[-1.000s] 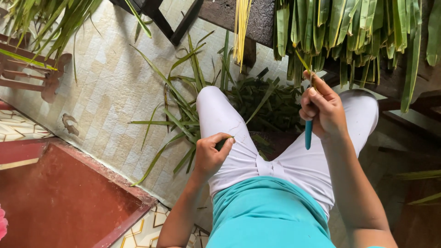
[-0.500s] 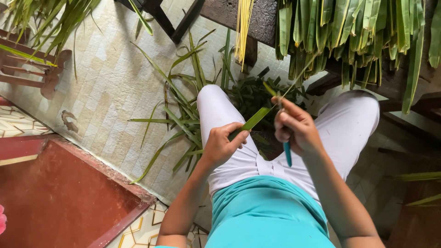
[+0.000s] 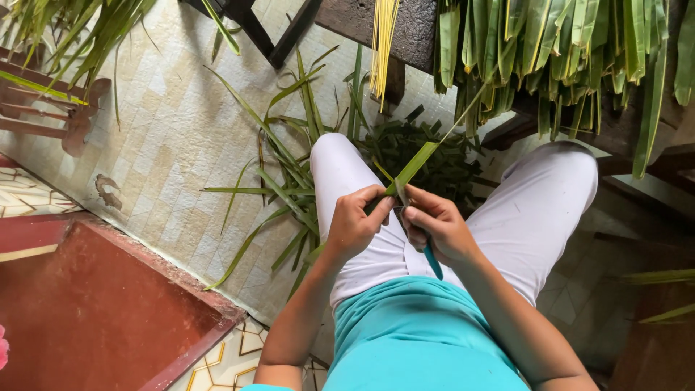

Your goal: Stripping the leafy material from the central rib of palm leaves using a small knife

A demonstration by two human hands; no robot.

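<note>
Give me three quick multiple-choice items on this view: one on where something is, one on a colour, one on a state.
1. Where does the pile of cut leaf pieces lie?
A. on the floor between the knees
B. on the red step
C. on the dark bench

2. What colour is the knife handle in the right hand?
A. yellow
B. teal
C. black

3. How is the green leaf strip held?
A. lying loose on the floor
B. draped over a knee, untouched
C. in the grip of both hands

Answers:
1 A, the dark green pieces sit on the floor between the white-trousered legs.
2 B, the handle below the fist is teal.
3 C, the left hand pinches its lower end beside the right hand.
</note>
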